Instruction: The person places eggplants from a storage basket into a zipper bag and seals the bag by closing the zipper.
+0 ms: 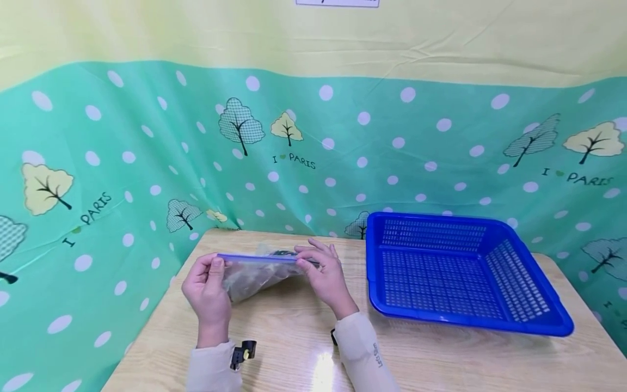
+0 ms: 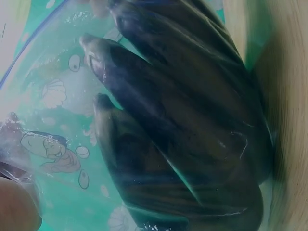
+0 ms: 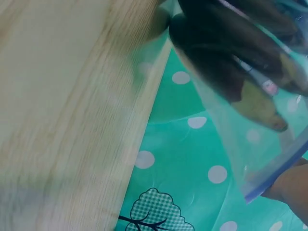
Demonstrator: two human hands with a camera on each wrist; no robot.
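A clear zip bag [image 1: 250,280] with a bluish-purple zip strip [image 1: 264,258] is held up above the table. Inside it lie several long, dark, tapering pieces of produce [image 2: 159,110], some with paler brownish tips in the right wrist view. My left hand [image 1: 208,291] pinches the left end of the strip between thumb and fingers. Toward the strip's right end, the thumb and forefinger of my right hand [image 1: 325,275] pinch it, the other fingers raised. The strip is stretched straight between both hands, and the bag slants down below it. Printed sea-themed figures [image 2: 53,149] show on its plastic.
To the right of my hands, a blue mesh basket [image 1: 441,286] stands on the wooden table [image 1: 284,337]. Green and yellow cloth [image 1: 343,125] with dots and trees hangs behind the table and along its left side.
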